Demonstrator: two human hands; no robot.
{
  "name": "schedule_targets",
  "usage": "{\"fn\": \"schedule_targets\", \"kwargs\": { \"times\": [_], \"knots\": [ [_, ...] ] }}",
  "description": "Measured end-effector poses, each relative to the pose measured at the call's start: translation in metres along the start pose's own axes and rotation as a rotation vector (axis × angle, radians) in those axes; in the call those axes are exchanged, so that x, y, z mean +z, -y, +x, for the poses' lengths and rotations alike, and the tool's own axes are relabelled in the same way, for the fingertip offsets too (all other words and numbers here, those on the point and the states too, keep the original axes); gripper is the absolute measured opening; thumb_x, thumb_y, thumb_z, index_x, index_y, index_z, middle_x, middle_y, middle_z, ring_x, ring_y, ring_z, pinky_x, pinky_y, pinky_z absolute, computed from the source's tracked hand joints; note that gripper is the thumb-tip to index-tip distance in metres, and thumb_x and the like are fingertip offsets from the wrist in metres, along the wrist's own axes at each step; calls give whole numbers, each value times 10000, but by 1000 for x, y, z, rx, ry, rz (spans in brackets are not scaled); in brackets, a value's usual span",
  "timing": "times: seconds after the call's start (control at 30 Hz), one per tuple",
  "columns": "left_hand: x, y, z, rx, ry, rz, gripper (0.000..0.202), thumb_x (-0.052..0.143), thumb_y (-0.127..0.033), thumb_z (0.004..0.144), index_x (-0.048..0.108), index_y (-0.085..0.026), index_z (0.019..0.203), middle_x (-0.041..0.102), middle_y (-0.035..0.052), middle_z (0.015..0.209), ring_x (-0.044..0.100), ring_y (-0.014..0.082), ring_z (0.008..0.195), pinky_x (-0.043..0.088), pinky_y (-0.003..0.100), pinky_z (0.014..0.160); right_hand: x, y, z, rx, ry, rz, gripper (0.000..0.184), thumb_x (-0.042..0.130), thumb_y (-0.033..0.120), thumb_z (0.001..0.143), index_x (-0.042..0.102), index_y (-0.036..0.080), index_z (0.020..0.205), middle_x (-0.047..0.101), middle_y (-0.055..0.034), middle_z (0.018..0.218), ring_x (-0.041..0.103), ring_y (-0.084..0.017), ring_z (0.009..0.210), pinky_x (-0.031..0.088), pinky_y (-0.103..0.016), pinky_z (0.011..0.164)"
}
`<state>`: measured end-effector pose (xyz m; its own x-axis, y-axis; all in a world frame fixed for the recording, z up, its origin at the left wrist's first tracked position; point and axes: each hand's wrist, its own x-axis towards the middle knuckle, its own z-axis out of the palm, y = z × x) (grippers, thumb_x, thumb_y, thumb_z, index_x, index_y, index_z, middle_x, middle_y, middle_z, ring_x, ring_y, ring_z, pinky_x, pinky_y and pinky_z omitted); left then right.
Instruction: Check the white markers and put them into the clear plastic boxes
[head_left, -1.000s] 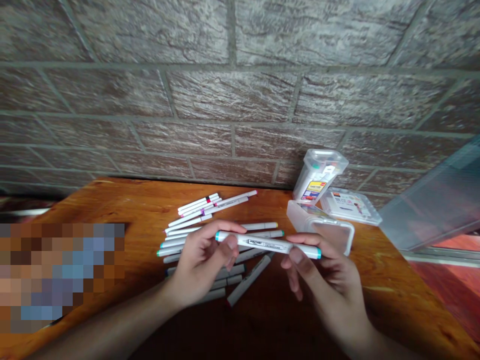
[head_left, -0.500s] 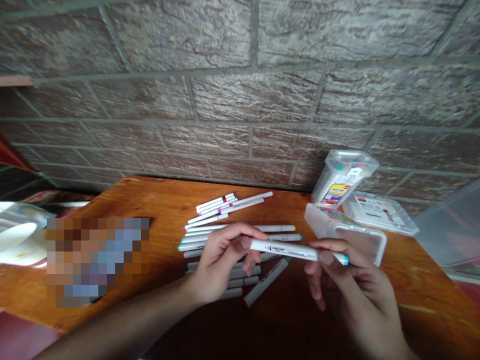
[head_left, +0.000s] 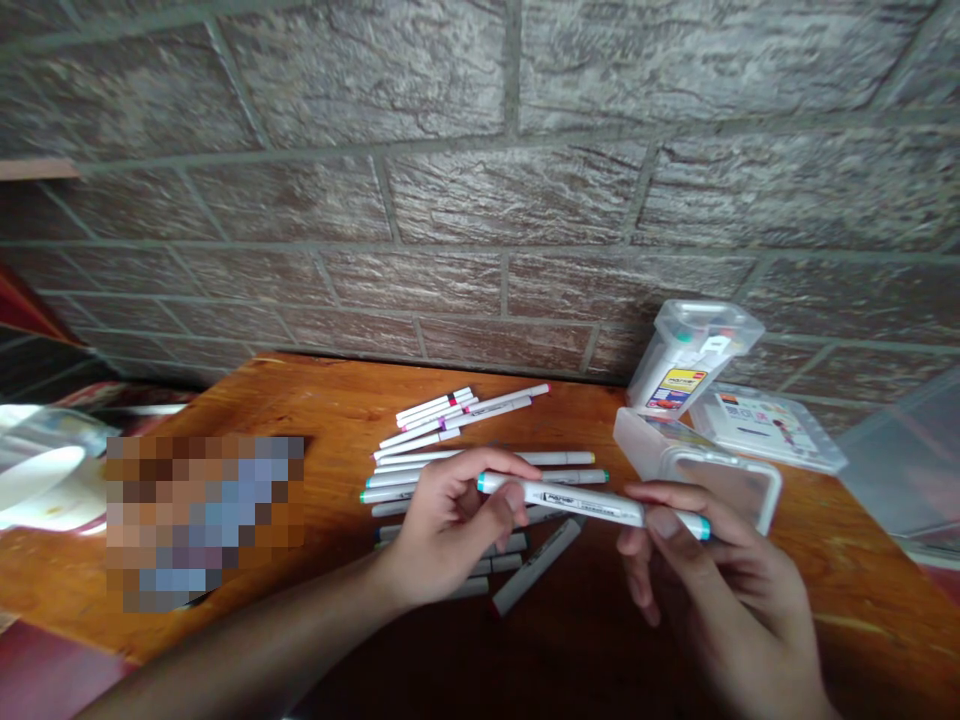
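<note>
A white marker (head_left: 581, 501) with turquoise ends and black print is held level above the table between both hands. My left hand (head_left: 457, 530) pinches its left end with thumb and fingers. On the right end, the thumb and index finger of my right hand (head_left: 720, 580) are closed around the cap. Beneath and behind them lie several more white markers (head_left: 487, 458) side by side, with coloured ends. One marker (head_left: 536, 568) with a red end lies slanted between the hands. Some markers are partly hidden by my left hand.
A clear container (head_left: 679, 365) with markers inside stands at the back right by the brick wall (head_left: 450, 190). Before it lies an open clear box (head_left: 724, 485), beside a flat printed case (head_left: 769, 428). A white bowl (head_left: 45, 485) is at the left, near a blurred-out patch.
My left fingers have shifted on the marker, so its turquoise left end now shows. The marker and right hand have moved slightly right and down in view.
</note>
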<state>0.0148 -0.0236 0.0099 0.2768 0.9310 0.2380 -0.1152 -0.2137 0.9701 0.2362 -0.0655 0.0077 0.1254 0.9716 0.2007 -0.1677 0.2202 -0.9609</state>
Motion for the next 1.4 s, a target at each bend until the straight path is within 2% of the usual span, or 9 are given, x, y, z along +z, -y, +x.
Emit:
{"fn": "schedule_targets", "kwargs": {
  "times": [0.17,0.37,0.53,0.8,0.97,1.13,1.33,1.4],
  "knots": [
    [3,-2,1,75,-2,21,194,763,-314,931,745,-147,1029,678,26,747,552,94,534,460,194,481,0,0,2,32,-16,2,183,751,388,971,795,244,1075,722,-17,716,609,-130,414,499,-207,327],
    [3,-4,1,113,38,-29,162,743,-215,941,740,-149,1088,701,30,770,570,92,572,486,188,520,1,1,4,47,-20,26,208,763,405,955,788,231,1068,706,-12,699,594,-133,400,477,-205,301],
    [0,-3,0,117,55,-56,171,725,-239,963,750,-166,1116,722,44,803,586,95,582,501,196,534,3,5,0,44,-35,-3,203,758,404,963,794,232,1066,715,-18,713,602,-126,408,489,-205,329],
    [0,-1,0,114,45,-50,171,731,-247,959,752,-155,1103,724,49,784,591,103,576,503,207,525,-1,0,-1,-58,11,-41,161,728,365,992,792,259,1095,723,-19,719,616,-128,406,506,-209,337],
    [-1,1,0,114,41,-41,160,735,-234,958,762,-163,1098,724,42,783,588,93,573,496,195,527,-2,-1,-1,-56,15,-36,151,717,345,1005,791,263,1107,727,-16,726,625,-116,417,510,-187,352],
    [0,1,1,26,10,-63,208,761,-330,946,766,-153,1055,701,31,733,571,85,516,476,187,482,-1,-1,-2,-65,29,-70,147,717,340,1005,792,265,1108,736,-15,723,623,-113,415,516,-186,357],
    [-2,0,2,0,-3,-77,215,773,-357,939,777,-162,1030,717,29,705,594,86,498,475,178,472,1,2,-3,-26,-32,-144,164,810,358,932,798,257,1061,745,-5,697,621,-110,409,514,-182,360],
    [-3,1,1,-5,1,-84,206,769,-355,944,786,-173,1038,732,33,715,600,85,499,480,179,477,1,3,-1,-20,-15,-134,151,806,351,936,796,255,1053,759,-11,709,629,-113,410,521,-188,365]
  ]
}}
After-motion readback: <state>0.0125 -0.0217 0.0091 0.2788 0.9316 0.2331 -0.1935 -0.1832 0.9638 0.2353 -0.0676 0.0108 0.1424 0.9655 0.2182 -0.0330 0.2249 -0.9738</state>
